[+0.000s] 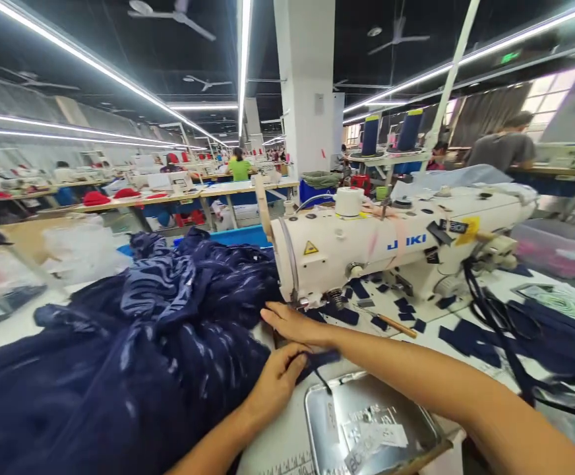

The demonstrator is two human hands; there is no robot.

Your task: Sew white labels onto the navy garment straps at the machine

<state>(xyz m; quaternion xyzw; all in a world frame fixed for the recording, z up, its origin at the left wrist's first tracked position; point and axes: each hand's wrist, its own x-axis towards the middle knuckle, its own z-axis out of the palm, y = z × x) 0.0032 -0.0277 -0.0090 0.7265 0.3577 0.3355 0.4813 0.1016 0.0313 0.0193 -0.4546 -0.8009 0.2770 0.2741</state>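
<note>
Left hand (pixel 273 381): thumb and fingers closed on a navy strip (pixel 326 358), beside the metal tray (pixel 406 410). Right hand (pixel 291 326): fingers stretched out, under the near end of the sewing machine (pixel 324 254); whether it grips cloth, one cannot tell.

Navy cloth (pixel 208 359): large heap, left of both hands, covering much of the table (pixel 262 448).

Obstructions: machine head close above the right fingertips; right forearm crossing over the tray's far side.

Tray contents: pale labels (pixel 379 435).

Right of hands: navy scraps (pixel 468 340), wooden stick (pixel 399 326), black straps (pixel 510 359), clear bin (pixel 559 251) with pink contents.

Behind machine: two navy thread cones (pixel 410 130).
</note>
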